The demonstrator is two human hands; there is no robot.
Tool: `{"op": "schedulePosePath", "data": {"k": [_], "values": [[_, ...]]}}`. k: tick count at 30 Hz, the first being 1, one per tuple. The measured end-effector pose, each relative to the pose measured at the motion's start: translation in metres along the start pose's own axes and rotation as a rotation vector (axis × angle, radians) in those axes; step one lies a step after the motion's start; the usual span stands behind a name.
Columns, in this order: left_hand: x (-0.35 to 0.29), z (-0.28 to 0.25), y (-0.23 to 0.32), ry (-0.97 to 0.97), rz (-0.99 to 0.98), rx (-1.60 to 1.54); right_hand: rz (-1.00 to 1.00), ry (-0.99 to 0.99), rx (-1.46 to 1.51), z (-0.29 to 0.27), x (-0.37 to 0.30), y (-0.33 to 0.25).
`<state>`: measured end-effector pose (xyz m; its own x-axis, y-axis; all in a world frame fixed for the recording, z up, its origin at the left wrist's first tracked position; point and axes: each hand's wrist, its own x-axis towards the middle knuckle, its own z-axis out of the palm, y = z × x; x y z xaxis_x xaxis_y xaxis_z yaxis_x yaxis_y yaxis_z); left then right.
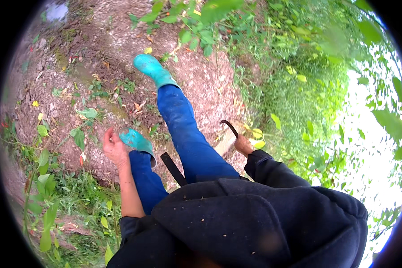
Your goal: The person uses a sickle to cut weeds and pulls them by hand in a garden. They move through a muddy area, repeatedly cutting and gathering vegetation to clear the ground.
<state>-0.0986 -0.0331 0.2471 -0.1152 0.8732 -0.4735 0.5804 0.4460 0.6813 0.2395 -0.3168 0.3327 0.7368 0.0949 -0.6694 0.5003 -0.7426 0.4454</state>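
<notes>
My right hand (244, 145) is closed round a sickle (230, 127), whose dark, thin blade curves up and to the left from my fist. The sickle's handle is hidden in the fist. My left hand (115, 149) hangs beside the left teal boot (136, 139), its fingers loosely bent and apart, with nothing visible in them. Just left of that hand, broad green leaves (78, 136) grow on a low plant. The blade is in the air to the right of my blue-trousered leg (183, 127) and touches nothing that I can see.
The right teal boot (151, 69) is set forward on bare brown soil (120, 27). Dense grass (295, 98) covers the right side. Leafy branches (210, 27) hang in at the top. A black strap (172, 169) dangles between my legs. Weeds (85, 192) grow at the lower left.
</notes>
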Motion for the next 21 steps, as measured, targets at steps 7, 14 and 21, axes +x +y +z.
{"op": "schedulePosePath", "data": {"k": [7, 14, 21], "values": [[-0.019, -0.061, -0.055, -0.027, 0.081, 0.322, -0.056, 0.127, 0.006, 0.005, -0.017, 0.014], [-0.047, -0.067, -0.079, -0.049, 0.089, 0.556, -0.108, 0.195, 0.219, 0.017, 0.053, -0.008], [-0.063, 0.033, -0.006, -0.237, 0.235, 0.619, -0.045, 0.057, 0.455, 0.044, 0.07, 0.009]]}}
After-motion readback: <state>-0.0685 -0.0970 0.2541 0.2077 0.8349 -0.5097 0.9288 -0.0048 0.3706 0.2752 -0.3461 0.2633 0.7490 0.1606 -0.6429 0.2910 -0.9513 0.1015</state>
